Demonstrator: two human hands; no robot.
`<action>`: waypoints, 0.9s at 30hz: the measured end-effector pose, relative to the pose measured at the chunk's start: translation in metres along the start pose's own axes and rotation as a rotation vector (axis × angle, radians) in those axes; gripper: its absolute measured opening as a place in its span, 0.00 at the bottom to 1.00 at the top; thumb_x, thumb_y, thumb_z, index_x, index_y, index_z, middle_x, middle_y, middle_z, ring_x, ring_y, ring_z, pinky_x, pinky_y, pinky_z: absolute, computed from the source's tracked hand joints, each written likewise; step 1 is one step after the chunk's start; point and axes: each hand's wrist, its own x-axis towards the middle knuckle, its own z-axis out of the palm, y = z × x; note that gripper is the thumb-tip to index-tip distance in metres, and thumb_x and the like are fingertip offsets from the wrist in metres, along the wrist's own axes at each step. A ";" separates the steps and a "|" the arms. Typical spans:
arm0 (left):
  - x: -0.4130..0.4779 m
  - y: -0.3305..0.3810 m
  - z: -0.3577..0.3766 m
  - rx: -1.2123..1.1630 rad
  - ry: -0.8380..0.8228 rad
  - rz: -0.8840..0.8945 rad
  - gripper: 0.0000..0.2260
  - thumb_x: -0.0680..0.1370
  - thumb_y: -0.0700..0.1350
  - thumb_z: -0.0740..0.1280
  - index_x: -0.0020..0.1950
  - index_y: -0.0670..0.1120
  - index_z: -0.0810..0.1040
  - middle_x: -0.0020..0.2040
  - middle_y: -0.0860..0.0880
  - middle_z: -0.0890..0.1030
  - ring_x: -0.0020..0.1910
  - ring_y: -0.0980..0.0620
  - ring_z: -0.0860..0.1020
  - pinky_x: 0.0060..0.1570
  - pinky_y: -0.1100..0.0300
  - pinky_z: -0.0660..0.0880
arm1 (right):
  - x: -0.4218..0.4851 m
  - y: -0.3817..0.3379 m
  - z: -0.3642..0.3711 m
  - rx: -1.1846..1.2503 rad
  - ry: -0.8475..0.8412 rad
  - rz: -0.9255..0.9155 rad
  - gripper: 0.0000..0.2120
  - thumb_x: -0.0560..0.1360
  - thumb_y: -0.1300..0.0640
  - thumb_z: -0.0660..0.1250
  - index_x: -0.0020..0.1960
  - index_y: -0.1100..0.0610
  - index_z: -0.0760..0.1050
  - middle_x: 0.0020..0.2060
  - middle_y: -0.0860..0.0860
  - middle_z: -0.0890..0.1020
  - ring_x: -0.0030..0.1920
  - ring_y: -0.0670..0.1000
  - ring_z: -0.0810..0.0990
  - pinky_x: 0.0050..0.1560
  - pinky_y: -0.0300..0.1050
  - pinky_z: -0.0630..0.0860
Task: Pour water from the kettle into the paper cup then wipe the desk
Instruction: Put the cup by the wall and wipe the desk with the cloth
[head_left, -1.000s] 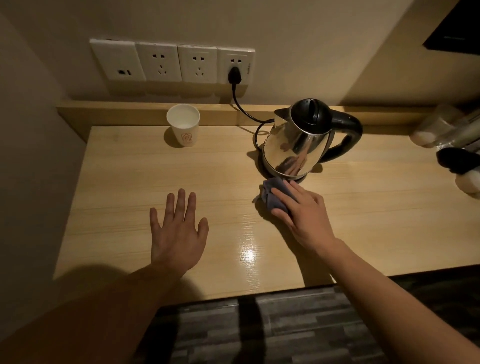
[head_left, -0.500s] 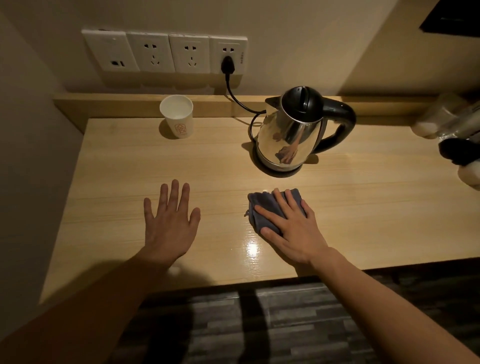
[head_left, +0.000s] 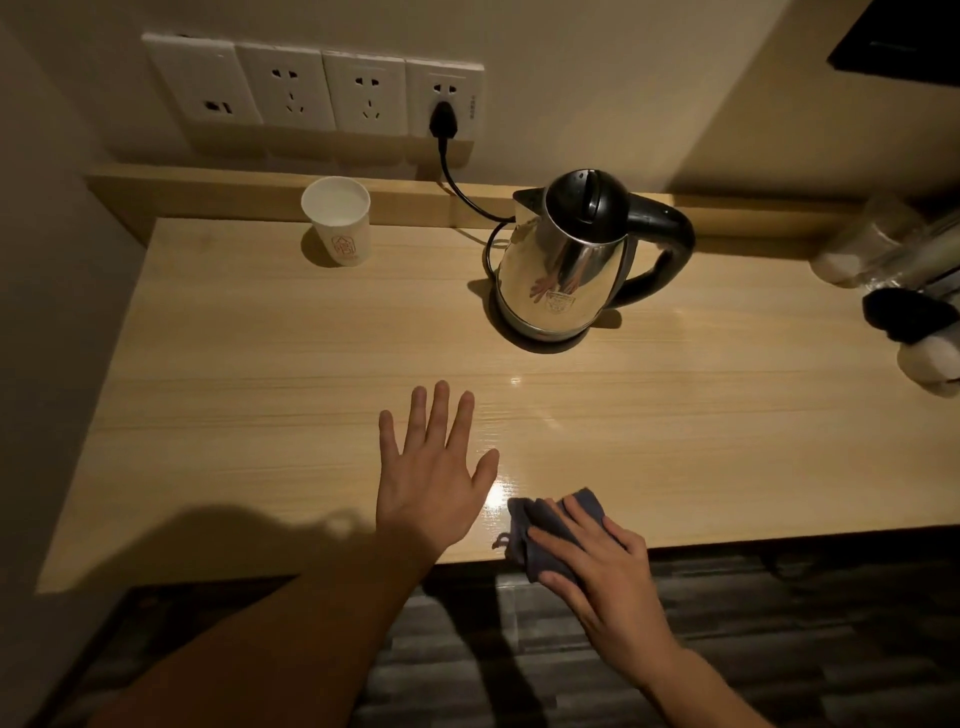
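Wooden desk (head_left: 218, 364) under dim warm light, 4 wall sockets (head_left: 311, 85) behind. Paper cup (head_left: 337, 221) upright at back left, water visible inside; kettle (head_left: 571, 260) on its base, plugged in. Left hand (head_left: 431, 478) flat, fingers spread, empty. Right hand (head_left: 597, 561) presses grey cloth (head_left: 545, 525) at near edge. Risk: a wide wiping stroke toward the back could tip the cup or snag the cord (head_left: 457, 176).

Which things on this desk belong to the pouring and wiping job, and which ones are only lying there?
Job:
- white paper cup
- steel kettle with black lid
- dark blue cloth, pressed down by right hand
- light wooden desk
- left hand, flat on desk

Lying about:
- clear wrapped items at right edge
- white wall sockets
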 end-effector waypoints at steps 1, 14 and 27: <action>0.001 0.001 0.000 0.004 0.000 -0.001 0.34 0.82 0.68 0.39 0.85 0.55 0.37 0.86 0.48 0.38 0.85 0.44 0.37 0.80 0.35 0.36 | 0.001 -0.004 -0.008 0.132 0.003 0.044 0.18 0.83 0.38 0.58 0.72 0.37 0.74 0.75 0.39 0.73 0.77 0.42 0.68 0.70 0.50 0.66; 0.002 0.002 0.008 0.049 0.093 0.013 0.34 0.83 0.67 0.49 0.86 0.52 0.53 0.86 0.45 0.54 0.85 0.42 0.52 0.81 0.33 0.48 | 0.169 0.091 -0.089 -0.040 0.185 0.213 0.22 0.85 0.43 0.57 0.75 0.48 0.74 0.73 0.51 0.75 0.71 0.55 0.74 0.71 0.57 0.73; 0.004 0.003 0.010 0.060 0.076 -0.007 0.35 0.82 0.68 0.45 0.86 0.53 0.50 0.86 0.46 0.51 0.86 0.42 0.49 0.81 0.33 0.47 | 0.149 0.083 -0.057 -0.310 -0.109 0.207 0.26 0.84 0.32 0.43 0.81 0.30 0.44 0.85 0.48 0.42 0.84 0.55 0.39 0.82 0.62 0.45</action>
